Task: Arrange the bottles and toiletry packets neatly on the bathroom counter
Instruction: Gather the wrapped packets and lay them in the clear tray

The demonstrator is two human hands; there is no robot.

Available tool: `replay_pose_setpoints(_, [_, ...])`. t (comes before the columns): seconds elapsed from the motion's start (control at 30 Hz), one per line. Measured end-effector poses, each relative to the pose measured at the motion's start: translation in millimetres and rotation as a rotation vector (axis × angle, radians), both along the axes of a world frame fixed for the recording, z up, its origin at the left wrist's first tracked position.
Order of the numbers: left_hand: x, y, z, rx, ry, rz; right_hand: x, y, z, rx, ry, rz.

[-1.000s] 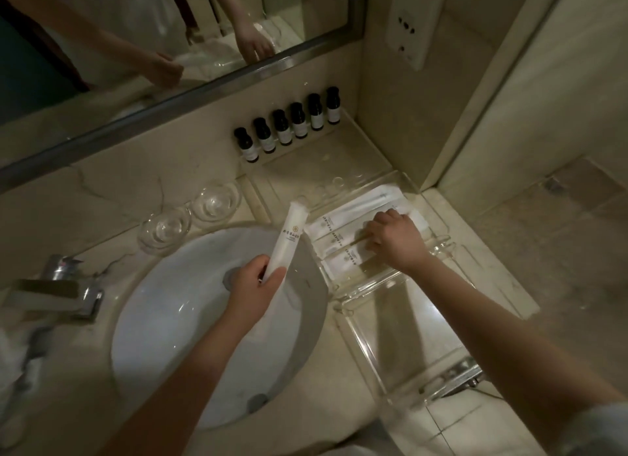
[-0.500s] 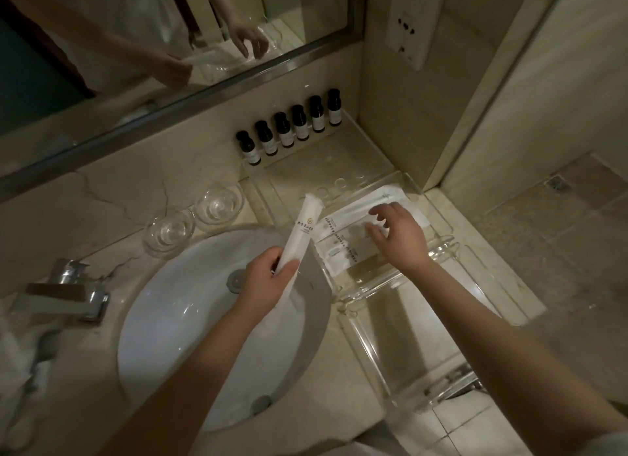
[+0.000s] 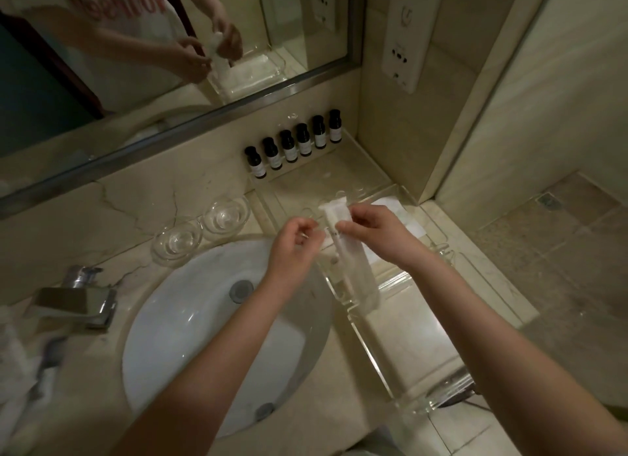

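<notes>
Right hand [image 3: 377, 235] pinches packet [image 3: 356, 275] near its top, over tray [image 3: 418, 404]; left hand [image 3: 294, 241] curled just left of packet, grip unclear; bottles [image 3: 303, 144] in row beyond both hands.

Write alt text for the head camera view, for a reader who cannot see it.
A person's right hand pinches a long white toiletry packet over a clear tray beside the sink, the left hand curled close at its edge. Six dark bottles stand in a row below the mirror; two glass dishes sit nearby.
</notes>
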State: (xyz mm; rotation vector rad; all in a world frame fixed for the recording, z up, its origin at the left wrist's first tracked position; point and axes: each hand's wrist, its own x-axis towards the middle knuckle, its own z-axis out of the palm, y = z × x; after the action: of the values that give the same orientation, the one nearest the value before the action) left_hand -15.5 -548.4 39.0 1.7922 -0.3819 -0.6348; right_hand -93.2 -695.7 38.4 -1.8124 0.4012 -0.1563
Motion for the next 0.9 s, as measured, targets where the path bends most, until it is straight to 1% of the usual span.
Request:
replay_pose_setpoints(0.03, [6.8, -0.3, 6.0, -0.029, -0.029, 0.032, -1.1, -0.6, 0.6, -0.067, 0.032, 0.039])
replay_pose_setpoints(0.07, [12.4, -0.6, 11.1, -0.035, -0.065, 0.016, -2.0, -0.4, 1.9, -0.132, 0.060, 0.081])
replay_pose_setpoints(0.1, [16.4, -0.5, 15.2, -0.026, -0.112, -0.037, -2.8, 0.5, 3.2, -0.185, 0.083, 0.120])
replay_pose_setpoints(0.17, [20.2, -0.3, 16.9, 0.015, -0.174, -0.141, -4.2, 2.0, 3.6, -0.229, 0.134, 0.173])
replay_pose_setpoints(0.23, [20.8, -0.1, 14.7, 0.060, -0.226, -0.174, -7.6, 3.2, -0.4, -0.218, 0.179, 0.186])
replay_pose_setpoints(0.37, [19.0, -0.4, 3.6, 0.098, -0.267, -0.110, -19.2, 1.5, -17.3, -0.118, 0.210, 0.175])
replay_pose_setpoints(0.5, [11.9, -7.1, -5.5, 0.099, -0.221, -0.178, -24.3, -6.9, -21.2, -0.105, 0.235, 0.231])
replay_pose_setpoints(0.6, [11.5, -12.8, -13.3, 0.169, -0.247, -0.229, -22.4, -16.2, -16.6, -0.175, 0.267, 0.255])
replay_pose_setpoints(0.67, [13.7, -16.5, -17.3, 0.173, -0.262, -0.135, -22.5, -25.6, -13.9, -0.250, 0.311, 0.269])
replay_pose_setpoints(0.77, [12.9, -20.0, -28.1, 0.139, -0.160, 0.055, -23.7, -45.1, -14.3, -0.387, 0.363, 0.241])
replay_pose_setpoints(0.83, [4.9, -21.9, -42.7, 0.229, -0.092, 0.055, -21.8, -57.8, -18.3, -0.504, 0.366, 0.163])
replay_pose_setpoints(0.9, [-6.9, -22.5, -59.7, 0.310, -0.025, 0.016, -17.4, -68.4, -27.3, -0.654, 0.388, 0.163])
